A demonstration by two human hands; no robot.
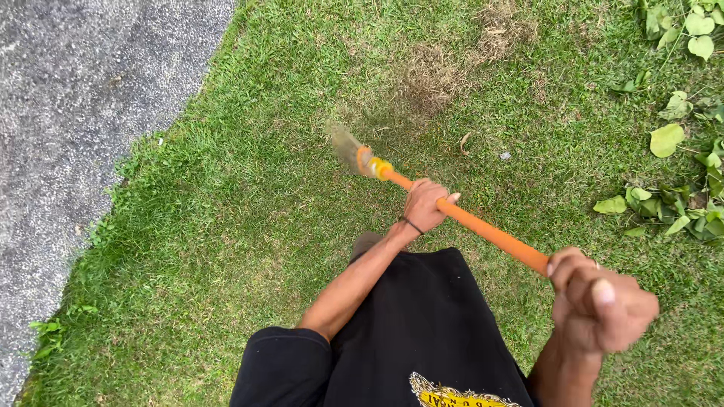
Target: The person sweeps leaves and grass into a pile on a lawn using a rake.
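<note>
Both my hands grip a long orange handle that slants from lower right toward the upper left. My left hand, with a dark band at the wrist, holds it near the middle. My right hand is closed around its near end, close to the camera. At the far end, past a yellow collar, the tool's head is a motion-blurred, straw-coloured shape just above the grass. I cannot make out what kind of head it is.
A grey gravelly pavement borders the lawn on the left. Leafy green plants and fallen leaves lie along the right edge. Dry brown patches mark the grass ahead. My black shirt and shorts fill the bottom centre.
</note>
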